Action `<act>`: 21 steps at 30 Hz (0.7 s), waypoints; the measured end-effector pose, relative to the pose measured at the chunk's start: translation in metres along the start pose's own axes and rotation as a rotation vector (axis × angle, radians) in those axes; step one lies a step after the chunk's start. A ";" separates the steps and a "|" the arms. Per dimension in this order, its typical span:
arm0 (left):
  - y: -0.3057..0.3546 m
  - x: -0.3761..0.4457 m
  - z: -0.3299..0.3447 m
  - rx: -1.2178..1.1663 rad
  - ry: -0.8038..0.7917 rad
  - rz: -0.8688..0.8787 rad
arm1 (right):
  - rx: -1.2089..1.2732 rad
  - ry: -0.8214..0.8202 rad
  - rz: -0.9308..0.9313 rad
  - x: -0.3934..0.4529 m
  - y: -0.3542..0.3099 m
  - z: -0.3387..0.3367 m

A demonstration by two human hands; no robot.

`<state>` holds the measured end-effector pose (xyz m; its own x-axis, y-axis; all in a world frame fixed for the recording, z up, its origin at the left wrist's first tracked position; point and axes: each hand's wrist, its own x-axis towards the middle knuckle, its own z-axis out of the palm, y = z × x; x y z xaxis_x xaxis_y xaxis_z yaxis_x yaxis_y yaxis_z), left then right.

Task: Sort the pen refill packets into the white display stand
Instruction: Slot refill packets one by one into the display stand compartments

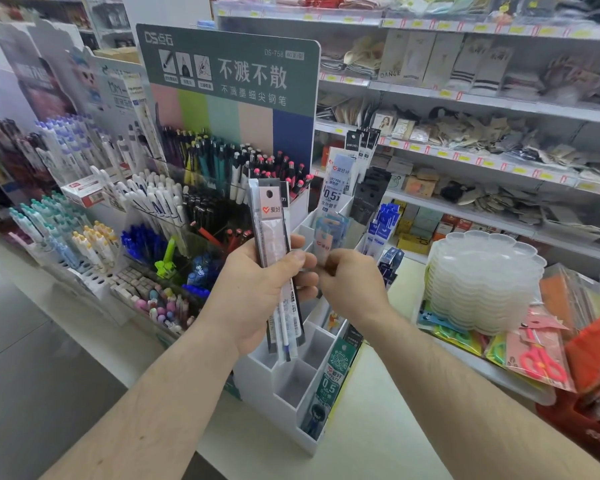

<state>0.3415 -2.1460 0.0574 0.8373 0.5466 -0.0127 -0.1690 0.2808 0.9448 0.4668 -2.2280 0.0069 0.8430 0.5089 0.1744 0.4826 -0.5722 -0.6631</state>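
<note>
My left hand point(262, 294) grips a bundle of long pen refill packets point(274, 230), held upright above the white display stand point(291, 386). My right hand point(352, 284) pinches a light blue refill packet point(326, 242) at its lower end, over the stand's middle compartments. The stand has tiered white compartments; a green refill packet point(336, 372) sits in a front right one, and blue packets point(383, 230) fill the right side. A tall pale blue packet point(336, 181) and black packets point(371, 192) stand at the back.
A green-headed pen display point(229, 98) with many pens stands left of the stand. A stack of clear plastic palettes point(482, 282) and packaged scissors point(537, 358) lie to the right. Store shelves with goods fill the background.
</note>
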 end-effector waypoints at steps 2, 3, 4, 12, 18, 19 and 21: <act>0.000 -0.001 0.002 0.002 -0.019 -0.010 | -0.088 -0.011 -0.014 -0.002 -0.003 -0.002; 0.000 -0.002 0.003 0.003 -0.023 -0.013 | -0.104 -0.011 -0.017 -0.002 -0.004 -0.003; 0.000 -0.002 0.003 0.005 -0.024 -0.015 | -0.109 -0.013 -0.017 -0.002 -0.005 -0.004; -0.013 -0.011 0.019 -0.089 -0.113 -0.125 | -0.030 -0.143 0.080 -0.011 0.010 -0.040; -0.033 -0.013 0.033 -0.110 -0.148 -0.279 | 0.687 0.033 0.182 -0.052 0.011 -0.073; -0.035 -0.013 0.036 -0.111 -0.146 -0.301 | 0.676 0.002 0.148 -0.060 0.009 -0.076; -0.040 -0.012 0.043 -0.128 -0.147 -0.341 | 0.530 -0.085 0.118 -0.075 0.008 -0.077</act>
<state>0.3602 -2.1974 0.0339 0.9206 0.2889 -0.2628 0.0757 0.5280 0.8459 0.4257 -2.3205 0.0442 0.8515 0.5234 0.0315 0.1812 -0.2374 -0.9544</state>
